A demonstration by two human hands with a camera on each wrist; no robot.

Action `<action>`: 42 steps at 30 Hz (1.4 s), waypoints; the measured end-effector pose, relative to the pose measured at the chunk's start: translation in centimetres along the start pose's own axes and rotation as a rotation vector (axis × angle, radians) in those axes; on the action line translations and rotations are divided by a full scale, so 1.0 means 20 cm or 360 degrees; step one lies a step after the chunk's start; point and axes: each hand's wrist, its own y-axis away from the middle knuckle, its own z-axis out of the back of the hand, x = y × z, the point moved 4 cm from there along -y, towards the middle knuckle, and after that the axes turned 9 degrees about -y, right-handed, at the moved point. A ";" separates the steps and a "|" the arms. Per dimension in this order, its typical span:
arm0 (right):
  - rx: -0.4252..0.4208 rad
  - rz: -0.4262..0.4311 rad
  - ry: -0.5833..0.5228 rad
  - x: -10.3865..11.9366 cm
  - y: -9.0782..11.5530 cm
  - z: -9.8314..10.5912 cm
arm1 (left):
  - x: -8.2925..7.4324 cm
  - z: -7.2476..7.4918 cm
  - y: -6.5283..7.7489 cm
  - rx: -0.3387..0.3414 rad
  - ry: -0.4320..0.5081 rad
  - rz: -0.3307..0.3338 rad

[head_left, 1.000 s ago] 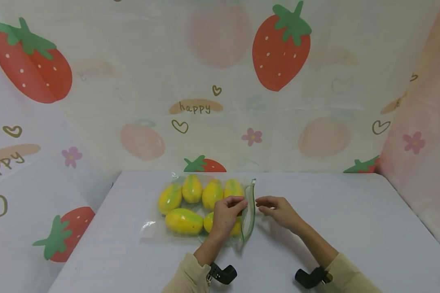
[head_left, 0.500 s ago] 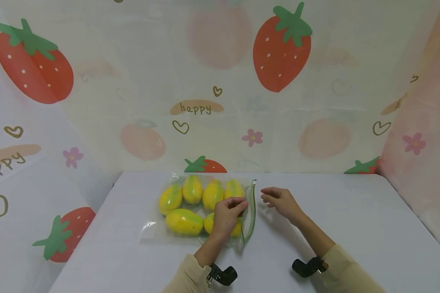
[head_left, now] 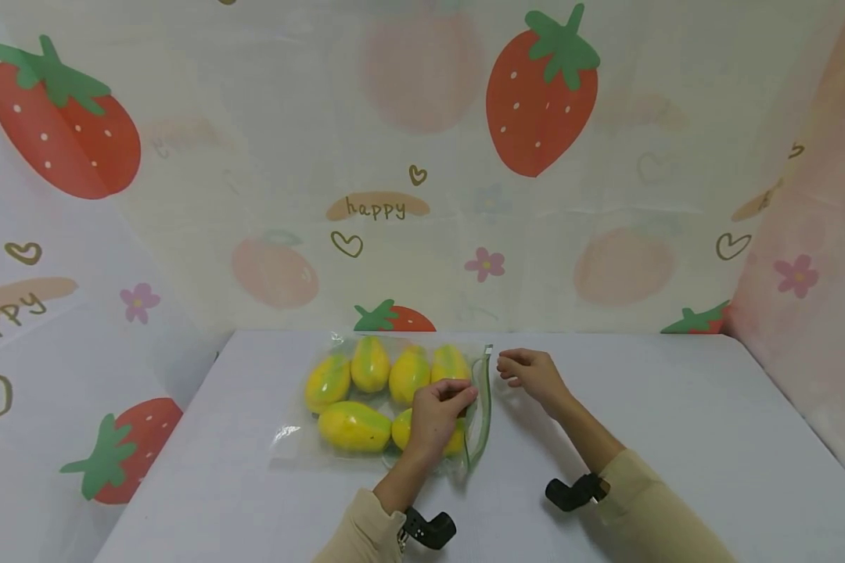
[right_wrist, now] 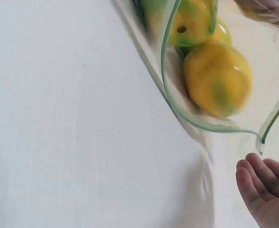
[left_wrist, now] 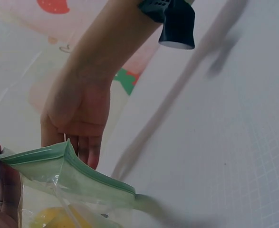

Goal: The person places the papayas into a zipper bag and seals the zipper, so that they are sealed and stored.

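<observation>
A clear zip bag point(head_left: 479, 438) with a green seal lies on the white table, its mouth gaping to the right. Several yellow-and-green oval fruits point(head_left: 354, 427) fill it. My left hand point(head_left: 433, 418) pinches the upper edge of the mouth between thumb and fingers. Just right of the seal's far end hovers my right hand point(head_left: 537, 381), its fingers loosely bent and holding nothing. In the right wrist view, the right fingertips point(right_wrist: 253, 164) sit just short of the bag's corner. The left wrist view shows the left fingers point(left_wrist: 6, 190) lifting the green seal point(left_wrist: 39, 154).
A white table point(head_left: 676, 438) extends beneath the bag and both hands. Behind it hangs a cloth backdrop point(head_left: 535, 289) printed with strawberries, hearts and flowers. Black wrist cameras point(head_left: 429, 530) sit at both cuffs.
My right hand has moved away from the middle of the bag's mouth and up toward the seal's far end. The left hand and bag stay in place.
</observation>
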 end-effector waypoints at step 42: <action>-0.0225 -0.0337 -0.0323 -0.04 -0.20 -0.07 | 0.14 -0.15 -0.05 0.0064 -0.1139 -0.0494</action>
